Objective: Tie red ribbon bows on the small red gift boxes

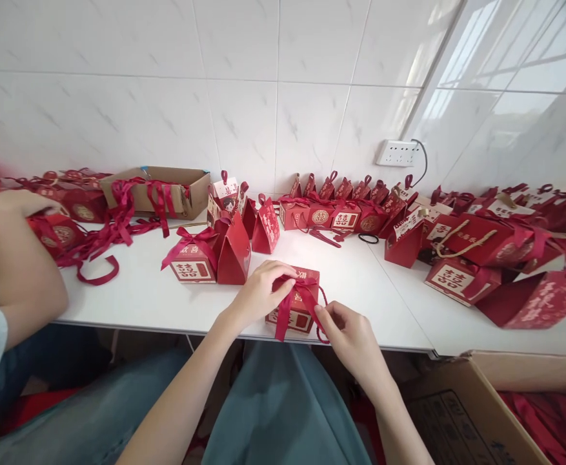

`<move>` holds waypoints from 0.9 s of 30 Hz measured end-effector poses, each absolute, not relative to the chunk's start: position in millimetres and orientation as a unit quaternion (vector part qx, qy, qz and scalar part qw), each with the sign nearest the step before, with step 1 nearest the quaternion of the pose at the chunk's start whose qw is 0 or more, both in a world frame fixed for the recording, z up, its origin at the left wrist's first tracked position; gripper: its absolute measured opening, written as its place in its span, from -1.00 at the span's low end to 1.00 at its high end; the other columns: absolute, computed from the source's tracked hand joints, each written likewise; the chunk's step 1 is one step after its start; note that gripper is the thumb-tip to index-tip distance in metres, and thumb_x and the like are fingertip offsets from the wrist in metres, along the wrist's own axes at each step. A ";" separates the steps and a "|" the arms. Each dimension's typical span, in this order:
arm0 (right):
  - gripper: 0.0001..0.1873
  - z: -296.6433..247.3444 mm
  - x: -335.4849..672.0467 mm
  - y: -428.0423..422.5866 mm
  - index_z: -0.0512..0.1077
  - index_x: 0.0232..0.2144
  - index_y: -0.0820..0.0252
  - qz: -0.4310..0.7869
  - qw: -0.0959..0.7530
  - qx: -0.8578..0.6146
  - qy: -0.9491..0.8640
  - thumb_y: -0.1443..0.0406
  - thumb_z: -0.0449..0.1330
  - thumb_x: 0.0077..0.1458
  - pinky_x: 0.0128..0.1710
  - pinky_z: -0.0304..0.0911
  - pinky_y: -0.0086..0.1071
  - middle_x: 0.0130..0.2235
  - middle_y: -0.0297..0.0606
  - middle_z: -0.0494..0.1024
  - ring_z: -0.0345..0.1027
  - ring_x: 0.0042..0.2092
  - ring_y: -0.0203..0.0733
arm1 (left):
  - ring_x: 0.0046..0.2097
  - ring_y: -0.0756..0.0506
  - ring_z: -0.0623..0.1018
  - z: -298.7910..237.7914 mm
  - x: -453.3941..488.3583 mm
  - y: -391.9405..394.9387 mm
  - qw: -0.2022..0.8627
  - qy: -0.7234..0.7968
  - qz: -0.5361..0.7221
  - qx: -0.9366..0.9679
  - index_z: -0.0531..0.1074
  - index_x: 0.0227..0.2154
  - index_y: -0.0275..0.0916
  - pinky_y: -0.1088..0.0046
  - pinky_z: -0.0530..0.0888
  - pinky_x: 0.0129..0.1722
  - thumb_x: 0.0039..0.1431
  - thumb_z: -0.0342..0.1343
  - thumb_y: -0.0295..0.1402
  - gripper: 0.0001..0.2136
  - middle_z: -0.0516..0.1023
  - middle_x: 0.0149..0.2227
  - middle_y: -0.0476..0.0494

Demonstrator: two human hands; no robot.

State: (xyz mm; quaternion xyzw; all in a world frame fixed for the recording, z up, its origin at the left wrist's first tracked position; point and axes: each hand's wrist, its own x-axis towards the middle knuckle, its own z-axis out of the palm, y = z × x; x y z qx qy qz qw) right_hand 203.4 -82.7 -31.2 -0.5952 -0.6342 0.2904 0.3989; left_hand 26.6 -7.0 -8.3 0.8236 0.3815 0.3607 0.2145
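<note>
A small red gift box (pixel 303 321) with a cream printed panel stands at the table's front edge before me. A dark red ribbon (pixel 283 316) is tied in a bow on its top. My left hand (pixel 266 289) reaches over the box from the left, thumb and fingers closed on the ribbon near the knot. At the box's right side, my right hand (pixel 349 328) pinches the other end of the ribbon. A thin twisted cord hangs beside the right fingers. Just behind and left are a box with a finished bow (pixel 193 258) and a peaked red box (pixel 234 250).
Several red boxes (pixel 345 216) line the wall, with more stacked at right (pixel 486 258). Loose ribbons (pixel 103 239) lie by an open carton (pixel 193 194). A co-worker's arm (pixel 26 258) is at left. A cardboard box (pixel 447 413) stands low at right.
</note>
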 end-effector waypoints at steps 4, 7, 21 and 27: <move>-0.56 -32.6 196.8 -83.1 0.22 -0.60 0.16 0.330 0.394 -0.580 -0.632 -0.02 -0.02 0.13 -0.52 0.02 -0.45 -0.61 -0.39 0.26 0.10 -0.54 -0.30 | -0.14 -0.14 0.45 -3.5 23.1 -28.7 0.177 0.439 0.357 0.806 0.42 -0.33 -0.17 0.26 0.36 -0.06 0.15 -0.02 -0.34 -0.87 0.47 -0.26 -0.09; -0.57 -29.3 190.9 -88.4 0.24 -0.59 0.16 0.357 0.372 -0.572 -0.638 0.00 -0.01 0.13 -0.51 0.04 -0.45 -0.59 -0.38 0.29 0.13 -0.52 -0.29 | -0.19 -0.15 0.45 4.8 18.8 -40.6 0.179 0.479 0.338 0.790 0.43 -0.35 -0.18 0.25 0.36 -0.12 0.13 0.00 -0.36 -0.88 0.47 -0.29 -0.09; -0.53 -35.8 173.2 -103.0 0.35 -0.57 0.19 0.393 0.357 -0.569 -0.628 -0.01 -0.04 0.15 -0.60 0.02 -0.45 -0.58 -0.30 0.41 0.18 -0.57 -0.30 | -0.01 -0.16 0.40 -8.0 10.2 -21.4 0.311 0.430 0.356 0.769 0.32 -0.48 -0.20 0.26 0.30 0.02 0.08 0.06 -0.28 -0.88 0.39 -0.09 -0.13; -0.53 -33.3 173.2 -105.5 0.40 -0.55 0.21 0.434 0.353 -0.544 -0.625 0.00 -0.01 0.15 -0.53 0.12 -0.44 -0.59 -0.30 0.43 0.26 -0.53 -0.26 | -0.08 -0.17 0.40 -10.5 27.9 -31.8 0.290 0.504 0.361 0.729 0.35 -0.50 -0.20 0.19 0.30 0.01 0.02 0.11 -0.33 -0.91 0.36 -0.25 -0.10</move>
